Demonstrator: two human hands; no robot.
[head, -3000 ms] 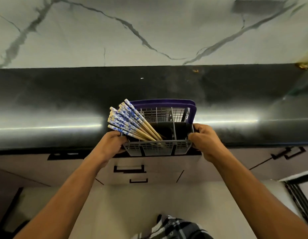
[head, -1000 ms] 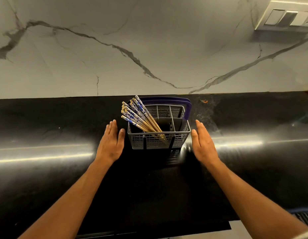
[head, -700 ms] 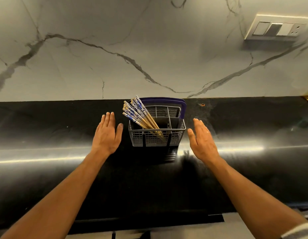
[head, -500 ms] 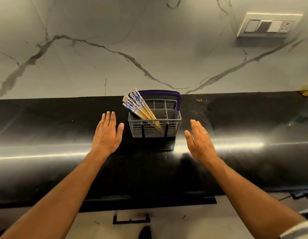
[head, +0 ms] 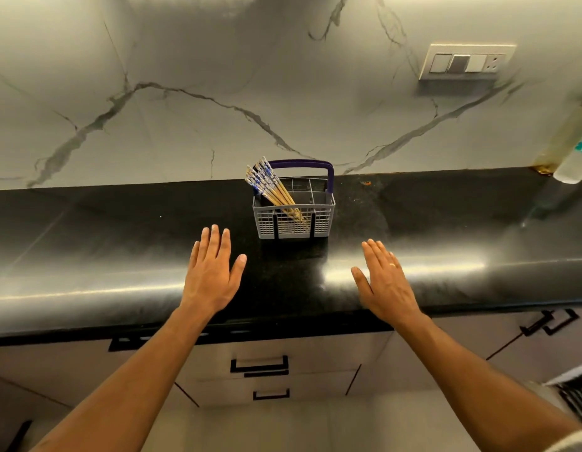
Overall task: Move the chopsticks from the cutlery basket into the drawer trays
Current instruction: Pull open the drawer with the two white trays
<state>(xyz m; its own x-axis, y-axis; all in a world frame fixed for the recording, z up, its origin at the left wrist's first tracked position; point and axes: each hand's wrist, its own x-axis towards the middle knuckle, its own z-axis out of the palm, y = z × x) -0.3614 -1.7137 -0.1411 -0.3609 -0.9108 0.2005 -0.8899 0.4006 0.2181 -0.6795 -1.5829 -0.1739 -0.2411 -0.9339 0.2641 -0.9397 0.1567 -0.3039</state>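
Observation:
A grey plastic cutlery basket (head: pixel 322 223) with a dark blue handle stands on the black countertop (head: pixel 120 243), near the wall. Several wooden chopsticks (head: pixel 270 187) with blue-and-white tops lean to the left out of its left compartment. My left hand (head: pixel 211 275) hovers flat and open over the counter, in front of the basket and to its left. My right hand (head: pixel 386 282), with a ring on one finger, is open in front of the basket and to its right. Neither hand touches the basket. Below the counter edge a closed drawer shows a black handle (head: pixel 259 365).
A second drawer handle (head: pixel 271 394) sits lower down, and more cabinet handles (head: pixel 550 322) are at the right. A marble-patterned wall carries a switch plate (head: pixel 465 62). A pale bottle (head: pixel 573 148) stands at the counter's far right end.
Three seconds ago both hands gripped the basket at the counter's edge. It now stands on the counter, and both open hands have drawn back toward me from its sides.

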